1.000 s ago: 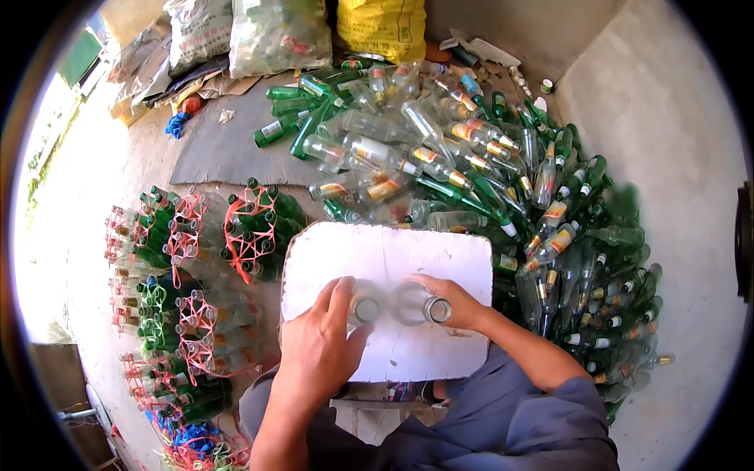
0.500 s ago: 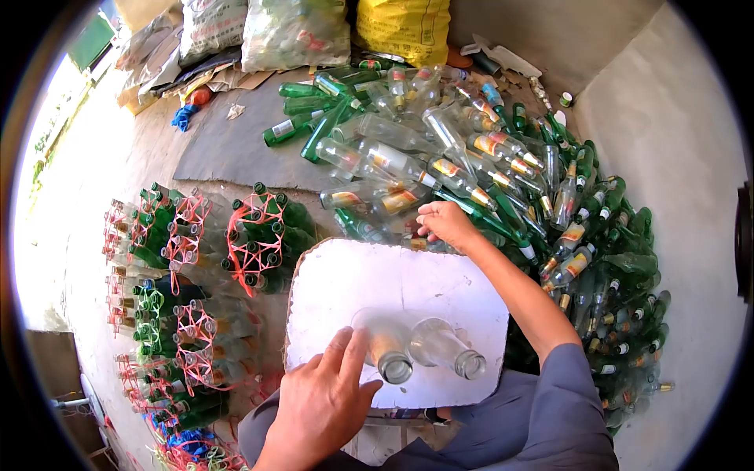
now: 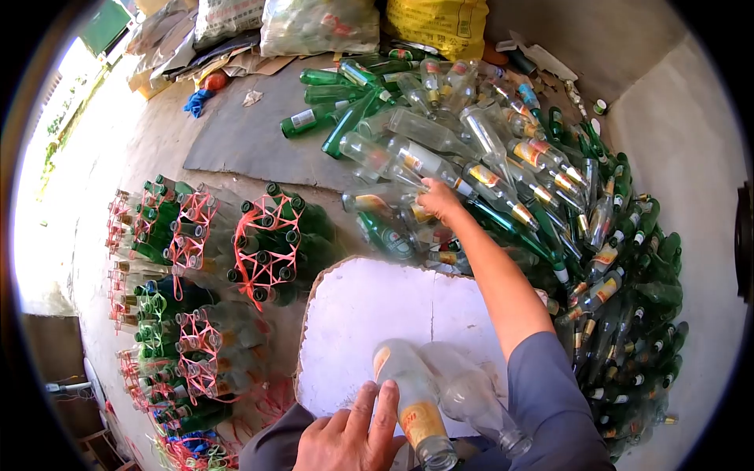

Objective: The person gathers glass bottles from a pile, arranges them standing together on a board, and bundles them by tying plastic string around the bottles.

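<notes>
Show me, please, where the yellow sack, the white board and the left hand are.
Yellow sack (image 3: 436, 27), head view, middle of its visible front.
White board (image 3: 369, 302), head view, bare upper part.
Left hand (image 3: 342, 441), head view, back of the hand.

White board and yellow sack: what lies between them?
A heap of green and clear bottles, the right hand over its near side, in the head view.

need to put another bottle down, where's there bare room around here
The white board is bare between its far edge and the two clear glass bottles. The flat dark-grey mat is mostly bare left of the heaped green and clear glass bottles. That heap, around the right hand, is crowded.
</notes>
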`<state>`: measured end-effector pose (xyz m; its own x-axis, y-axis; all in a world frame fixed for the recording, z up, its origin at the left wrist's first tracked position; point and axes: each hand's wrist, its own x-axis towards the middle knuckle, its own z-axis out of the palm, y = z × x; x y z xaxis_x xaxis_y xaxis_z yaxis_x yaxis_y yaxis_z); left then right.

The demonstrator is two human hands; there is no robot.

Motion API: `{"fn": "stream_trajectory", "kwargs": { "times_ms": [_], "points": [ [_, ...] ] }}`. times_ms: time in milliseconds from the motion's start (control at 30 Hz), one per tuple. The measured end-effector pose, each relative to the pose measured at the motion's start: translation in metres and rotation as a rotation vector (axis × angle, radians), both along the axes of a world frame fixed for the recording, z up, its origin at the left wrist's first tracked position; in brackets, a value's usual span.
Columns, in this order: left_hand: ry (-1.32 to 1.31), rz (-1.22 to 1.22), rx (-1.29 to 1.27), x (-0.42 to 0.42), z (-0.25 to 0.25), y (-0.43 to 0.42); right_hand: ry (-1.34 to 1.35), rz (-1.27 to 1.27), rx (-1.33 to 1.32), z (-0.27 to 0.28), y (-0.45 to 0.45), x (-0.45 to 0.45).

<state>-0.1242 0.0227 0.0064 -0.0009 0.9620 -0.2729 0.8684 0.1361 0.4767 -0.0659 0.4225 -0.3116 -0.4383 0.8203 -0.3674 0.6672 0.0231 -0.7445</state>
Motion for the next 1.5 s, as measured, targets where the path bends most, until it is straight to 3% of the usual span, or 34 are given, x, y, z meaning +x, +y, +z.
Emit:
{"fn": "stream_trajectory", "kwargs": {
  "times_ms": [233, 333, 533, 667, 833, 933, 1033, 1267, 1500],
  "points": [
    [-0.037, 0.004, -0.002, -0.003, -0.001, 0.008, -0.116, -0.078, 0.157, -0.014, -0.002, -0.014],
    [-0.038, 0.008, 0.012, -0.004, -0.002, 0.009, -0.273, 0.000, 0.110, -0.004, 0.000, -0.015],
    [-0.019, 0.000, 0.024, -0.002, -0.005, 0.009, -0.157, -0.081, 0.142, -0.021, -0.011, -0.023],
    [-0.016, 0.000, 0.027, -0.001, -0.005, 0.008, 0.112, 0.001, 0.348, -0.054, 0.005, -0.026],
    [0.004, 0.012, 0.019, 0.000, -0.003, 0.008, 0.188, 0.032, 0.792, -0.003, -0.008, -0.045],
    [0.011, 0.031, 0.045, 0.002, -0.006, 0.008, 0.288, -0.067, 0.733, 0.030, -0.020, -0.050],
    [0.015, 0.039, -0.008, 0.003, -0.008, 0.008, 0.232, -0.038, 0.748, 0.070, -0.029, -0.040],
    [0.040, 0.020, 0.126, 0.004, -0.020, 0.003, 0.210, 0.010, 0.641, 0.163, -0.055, 0.013],
    [0.027, 0.050, 0.149, 0.007, -0.016, 0.003, 0.125, 0.142, 0.807, 0.286, -0.105, 0.083]
  ]
}}
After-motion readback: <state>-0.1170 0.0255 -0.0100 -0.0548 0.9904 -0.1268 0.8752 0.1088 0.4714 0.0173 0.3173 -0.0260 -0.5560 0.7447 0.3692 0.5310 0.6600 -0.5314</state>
